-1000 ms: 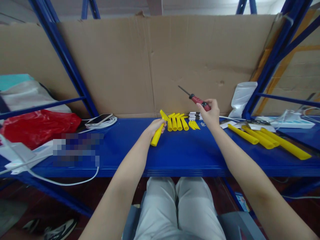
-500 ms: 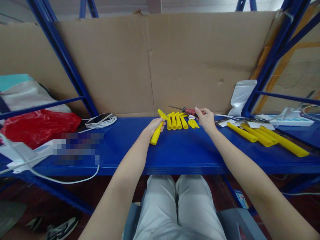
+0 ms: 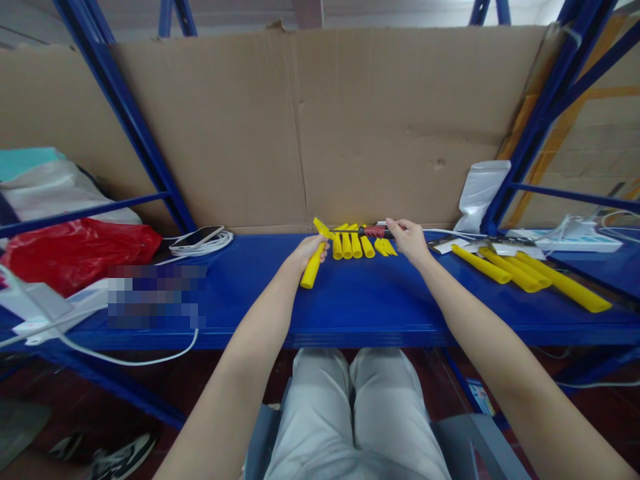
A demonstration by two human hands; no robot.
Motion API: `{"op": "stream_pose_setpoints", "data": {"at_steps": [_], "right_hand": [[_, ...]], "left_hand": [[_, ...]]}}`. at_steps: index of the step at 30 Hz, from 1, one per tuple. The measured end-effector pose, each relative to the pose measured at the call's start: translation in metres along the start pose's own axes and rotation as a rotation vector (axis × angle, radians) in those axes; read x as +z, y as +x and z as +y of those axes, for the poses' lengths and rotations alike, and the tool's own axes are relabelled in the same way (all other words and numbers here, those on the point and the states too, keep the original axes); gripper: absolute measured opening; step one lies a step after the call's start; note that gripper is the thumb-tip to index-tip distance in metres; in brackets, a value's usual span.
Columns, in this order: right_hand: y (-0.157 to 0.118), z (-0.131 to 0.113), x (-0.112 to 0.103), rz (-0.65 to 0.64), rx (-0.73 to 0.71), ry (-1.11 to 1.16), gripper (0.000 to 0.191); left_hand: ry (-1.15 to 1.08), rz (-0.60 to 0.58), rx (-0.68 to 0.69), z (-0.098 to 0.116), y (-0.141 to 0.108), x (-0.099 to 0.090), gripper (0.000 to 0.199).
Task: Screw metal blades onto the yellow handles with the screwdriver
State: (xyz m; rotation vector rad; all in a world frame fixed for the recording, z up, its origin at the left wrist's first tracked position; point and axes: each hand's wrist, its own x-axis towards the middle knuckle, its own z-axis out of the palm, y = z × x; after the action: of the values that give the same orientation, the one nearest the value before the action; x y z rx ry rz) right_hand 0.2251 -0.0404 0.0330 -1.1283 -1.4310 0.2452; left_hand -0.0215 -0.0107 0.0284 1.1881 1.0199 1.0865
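Observation:
My left hand (image 3: 310,251) is closed around a yellow tool with a tube handle (image 3: 312,268) and an angled head at its top. In my right hand (image 3: 406,238) is the red and black handle of a screwdriver (image 3: 375,231). Its thin shaft points left, and the tip is at the head of the yellow tool; whether they touch is too small to tell. Behind and between my hands, several similar yellow tools (image 3: 347,247) lie side by side on the blue shelf (image 3: 370,300). Small yellow pieces (image 3: 385,247) lie just right of them.
Several yellow tubes (image 3: 530,273) lie at the right, near a white power strip (image 3: 590,241) and a silvery bag (image 3: 483,193). At the left are a phone (image 3: 203,236) on a coiled white cable and a red plastic bag (image 3: 80,253). Cardboard (image 3: 350,127) stands behind.
The screwdriver has moved left and slightly down, from pointing up beyond the yellow tool to having its tip at the tool's head. My left hand has barely moved.

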Motion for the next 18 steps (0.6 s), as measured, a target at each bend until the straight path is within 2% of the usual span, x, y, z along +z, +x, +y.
{"op": "stream_pose_setpoints", "data": {"at_steps": [18], "right_hand": [[0.0009, 0.0002, -0.002, -0.001, 0.018, -0.091, 0.055]], "left_hand": [[0.002, -0.001, -0.008, 0.0005, 0.0, 0.0001, 0.009]]}}
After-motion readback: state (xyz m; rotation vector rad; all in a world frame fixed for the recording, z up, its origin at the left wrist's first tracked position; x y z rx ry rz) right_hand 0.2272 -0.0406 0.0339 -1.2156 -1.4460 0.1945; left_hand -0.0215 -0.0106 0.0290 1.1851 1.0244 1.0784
